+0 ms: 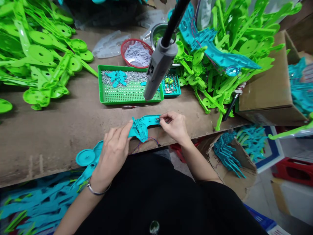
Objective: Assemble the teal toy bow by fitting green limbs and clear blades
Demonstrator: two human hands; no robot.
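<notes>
A turquoise plastic shell (140, 128) with inner ribs and a round disc end (85, 157) lies along the bench's front edge. My left hand (114, 143) is closed over its middle, with the palm down. Thumb and fingers of my right hand (174, 125) are pinched at the shell's right end, where a small dark metallic part (158, 119) sits; whether they grip that part or the shell's edge, I cannot tell. Thin red and blue wires (153, 139) hang below the shell. Behind it lies a screwdriver (134, 106) with a dark red handle.
A green tray (130, 100) holds screws and turquoise pieces, beside a smaller teal tray (176, 92). A grey electric screwdriver (160, 62) hangs over them. Green plastic parts (49, 58) pile up left and right. A red basket (124, 58) and cardboard box (264, 98) stand behind.
</notes>
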